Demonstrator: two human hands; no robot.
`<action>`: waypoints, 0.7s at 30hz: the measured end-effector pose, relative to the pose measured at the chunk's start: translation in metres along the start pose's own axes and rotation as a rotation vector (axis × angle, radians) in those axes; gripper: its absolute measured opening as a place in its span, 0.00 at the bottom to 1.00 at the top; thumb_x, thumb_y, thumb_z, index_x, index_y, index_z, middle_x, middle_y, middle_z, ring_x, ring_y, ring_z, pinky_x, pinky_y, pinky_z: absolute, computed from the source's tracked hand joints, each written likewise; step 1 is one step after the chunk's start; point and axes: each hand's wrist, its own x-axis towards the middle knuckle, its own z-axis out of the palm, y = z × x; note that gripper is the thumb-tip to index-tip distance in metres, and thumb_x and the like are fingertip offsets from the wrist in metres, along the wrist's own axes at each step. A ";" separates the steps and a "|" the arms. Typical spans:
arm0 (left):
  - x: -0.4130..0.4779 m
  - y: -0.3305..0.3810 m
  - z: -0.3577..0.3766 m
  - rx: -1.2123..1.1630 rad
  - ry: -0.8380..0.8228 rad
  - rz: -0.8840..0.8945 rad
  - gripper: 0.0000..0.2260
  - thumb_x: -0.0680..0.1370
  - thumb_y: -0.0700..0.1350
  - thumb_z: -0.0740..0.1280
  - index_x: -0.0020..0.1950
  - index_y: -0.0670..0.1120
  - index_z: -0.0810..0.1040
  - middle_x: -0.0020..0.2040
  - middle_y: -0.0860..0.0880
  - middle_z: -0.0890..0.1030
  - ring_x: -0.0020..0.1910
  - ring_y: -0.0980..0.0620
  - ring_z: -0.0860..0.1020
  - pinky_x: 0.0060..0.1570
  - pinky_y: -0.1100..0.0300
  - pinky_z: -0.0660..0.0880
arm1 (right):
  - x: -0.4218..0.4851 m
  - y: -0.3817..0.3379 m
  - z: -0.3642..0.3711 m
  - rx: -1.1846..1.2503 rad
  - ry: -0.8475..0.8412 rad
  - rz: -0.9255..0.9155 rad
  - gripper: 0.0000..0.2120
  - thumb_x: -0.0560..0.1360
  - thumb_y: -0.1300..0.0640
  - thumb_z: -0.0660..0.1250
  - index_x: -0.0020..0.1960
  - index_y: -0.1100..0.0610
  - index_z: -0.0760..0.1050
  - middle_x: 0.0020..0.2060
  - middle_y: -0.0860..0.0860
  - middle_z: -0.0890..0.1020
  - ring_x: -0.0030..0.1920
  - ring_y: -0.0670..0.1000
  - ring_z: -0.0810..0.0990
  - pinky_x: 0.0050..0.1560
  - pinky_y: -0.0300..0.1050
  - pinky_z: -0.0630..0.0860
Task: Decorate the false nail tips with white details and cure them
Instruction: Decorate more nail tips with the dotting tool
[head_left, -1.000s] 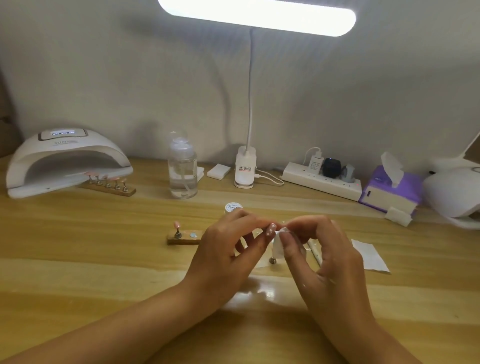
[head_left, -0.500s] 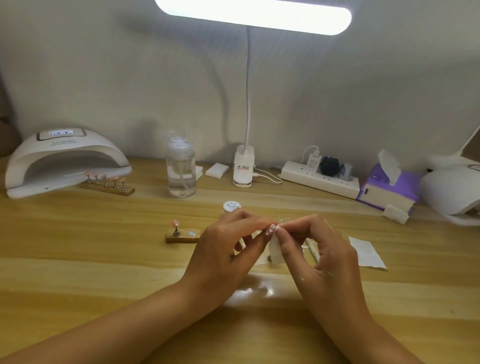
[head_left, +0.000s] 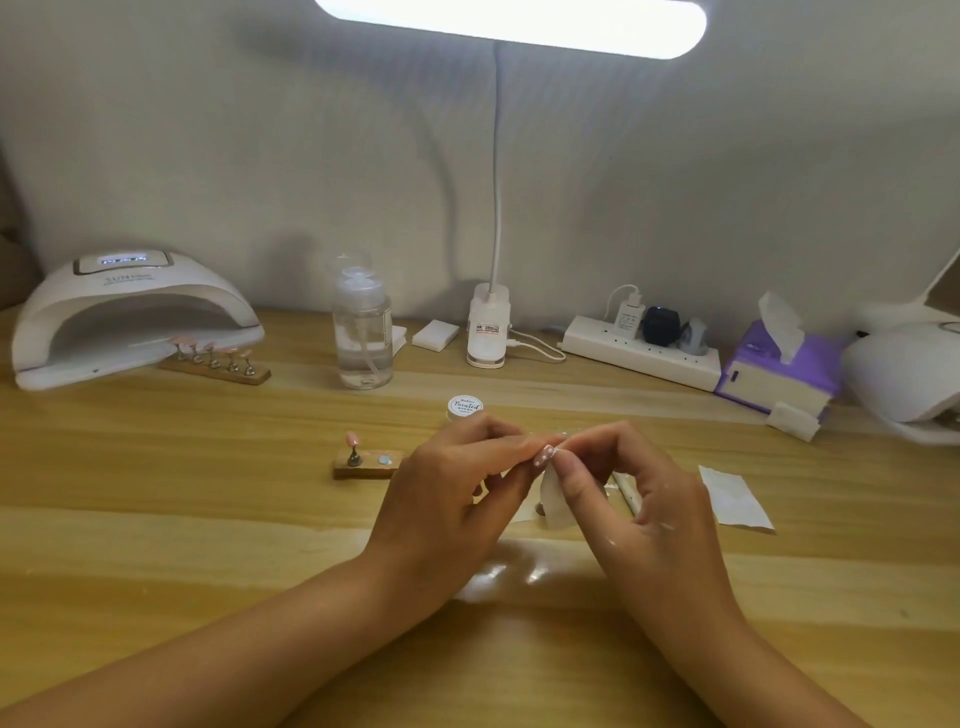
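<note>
The pink nail tip (head_left: 545, 456) with little white dots is up over the middle of the table (head_left: 156, 493), pinched in the fingers of the left hand (head_left: 457, 488). The right hand (head_left: 639, 499) pinches a small white wipe (head_left: 553, 496) and holds it right against the tip. I think this is the tidy-up part of the painting, so the next rub must be soft or the dots may smear, and then the tip needs a spot on the small wood stand (head_left: 366, 464) and a turn under the curing lamp (head_left: 130, 317) at the far left.
</note>
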 end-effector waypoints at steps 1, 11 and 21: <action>0.000 0.000 0.000 -0.004 0.000 0.000 0.12 0.80 0.45 0.65 0.61 0.50 0.83 0.48 0.54 0.81 0.44 0.52 0.79 0.37 0.56 0.76 | 0.000 0.000 0.000 -0.001 0.000 0.002 0.03 0.76 0.57 0.70 0.44 0.50 0.80 0.37 0.43 0.82 0.42 0.49 0.80 0.47 0.59 0.76; -0.001 0.002 -0.001 -0.003 -0.020 -0.012 0.12 0.80 0.45 0.65 0.61 0.50 0.83 0.50 0.54 0.81 0.46 0.52 0.80 0.40 0.53 0.77 | 0.000 -0.002 -0.001 0.016 -0.026 0.021 0.04 0.75 0.57 0.69 0.43 0.50 0.80 0.37 0.45 0.81 0.43 0.49 0.79 0.44 0.53 0.76; 0.000 0.000 0.001 0.022 -0.023 0.011 0.11 0.80 0.45 0.65 0.59 0.48 0.84 0.51 0.55 0.83 0.47 0.53 0.81 0.40 0.59 0.76 | 0.001 -0.002 -0.002 0.028 -0.041 0.016 0.09 0.75 0.62 0.70 0.41 0.50 0.79 0.36 0.44 0.80 0.43 0.49 0.78 0.43 0.41 0.73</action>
